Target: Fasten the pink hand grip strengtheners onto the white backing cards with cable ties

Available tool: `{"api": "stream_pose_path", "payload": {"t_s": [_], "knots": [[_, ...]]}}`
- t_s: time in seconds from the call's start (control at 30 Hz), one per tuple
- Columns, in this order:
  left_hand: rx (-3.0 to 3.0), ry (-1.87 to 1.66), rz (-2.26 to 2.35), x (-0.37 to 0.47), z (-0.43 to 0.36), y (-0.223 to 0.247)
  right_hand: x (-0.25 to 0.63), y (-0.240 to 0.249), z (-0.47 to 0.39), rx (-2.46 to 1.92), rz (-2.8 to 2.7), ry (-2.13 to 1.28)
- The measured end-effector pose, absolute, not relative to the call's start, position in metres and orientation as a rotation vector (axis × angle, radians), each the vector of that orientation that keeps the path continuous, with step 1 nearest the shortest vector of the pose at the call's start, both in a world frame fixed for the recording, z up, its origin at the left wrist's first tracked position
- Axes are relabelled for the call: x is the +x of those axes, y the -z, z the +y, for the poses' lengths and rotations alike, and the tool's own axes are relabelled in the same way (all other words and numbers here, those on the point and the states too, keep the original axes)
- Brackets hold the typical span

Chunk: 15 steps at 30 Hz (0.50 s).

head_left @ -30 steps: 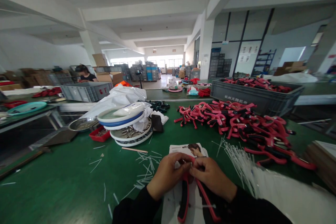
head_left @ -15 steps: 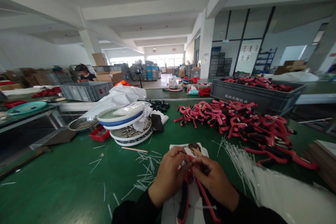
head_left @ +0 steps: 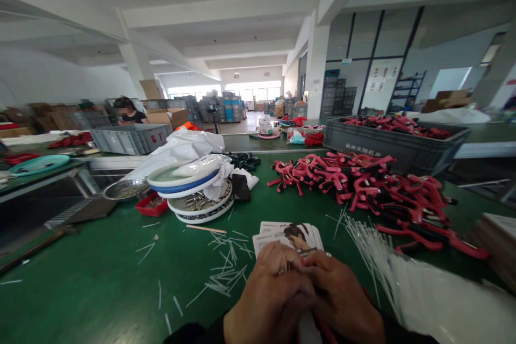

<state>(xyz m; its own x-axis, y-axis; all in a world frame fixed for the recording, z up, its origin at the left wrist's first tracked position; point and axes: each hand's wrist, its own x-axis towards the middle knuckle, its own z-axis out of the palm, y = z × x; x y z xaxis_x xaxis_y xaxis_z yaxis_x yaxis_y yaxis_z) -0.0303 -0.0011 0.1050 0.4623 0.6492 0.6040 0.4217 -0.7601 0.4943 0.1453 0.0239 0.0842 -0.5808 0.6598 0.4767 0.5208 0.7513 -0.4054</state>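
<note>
My left hand point(head_left: 274, 287) and my right hand point(head_left: 344, 293) meet close in front of me, fingers curled round a red-and-black plier-like tool point(head_left: 325, 330). Most of that tool is hidden beneath them; only bits of red handle show below. Their fingertips press together, and whatever small part sits between them cannot be made out. Just beyond the fingers lies a small stack of printed cards point(head_left: 266, 236) with a picture of a head. Thin white plastic strips point(head_left: 226, 279) are scattered left of my hands, and a bundle of the same strips point(head_left: 363, 244) lies to the right.
A heap of red-and-black tools point(head_left: 355, 177) covers the right side, before a grey crate point(head_left: 371, 145) filled with more. Stacked round trays point(head_left: 189, 188) with metal parts stand left, beside a red bin point(head_left: 152, 204) and metal bowl point(head_left: 124, 189). A person point(head_left: 131, 113) sits far left.
Both hands have come lower and nearer to me with the red-and-black tool, whose handles are now mostly covered. More of the card stack shows.
</note>
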Motion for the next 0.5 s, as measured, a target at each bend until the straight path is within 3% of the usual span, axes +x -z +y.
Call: {"api": "stream_pose_path", "payload": {"t_s": [0.2,0.33,0.5], "knots": [[2.169,-0.837,1.281,-0.042,0.006,-0.095,0.142,-0.086,0.019,-0.782,-2.217,-0.408],[2.060,-0.861,1.277,-0.036,0.016,-0.088,0.133,-0.090,0.018,-0.893,-2.057,-0.557],[1.931,-0.985,1.292,-0.028,0.032,-0.092,0.134,-0.092,0.014,-0.870,-2.294,-0.399]]}}
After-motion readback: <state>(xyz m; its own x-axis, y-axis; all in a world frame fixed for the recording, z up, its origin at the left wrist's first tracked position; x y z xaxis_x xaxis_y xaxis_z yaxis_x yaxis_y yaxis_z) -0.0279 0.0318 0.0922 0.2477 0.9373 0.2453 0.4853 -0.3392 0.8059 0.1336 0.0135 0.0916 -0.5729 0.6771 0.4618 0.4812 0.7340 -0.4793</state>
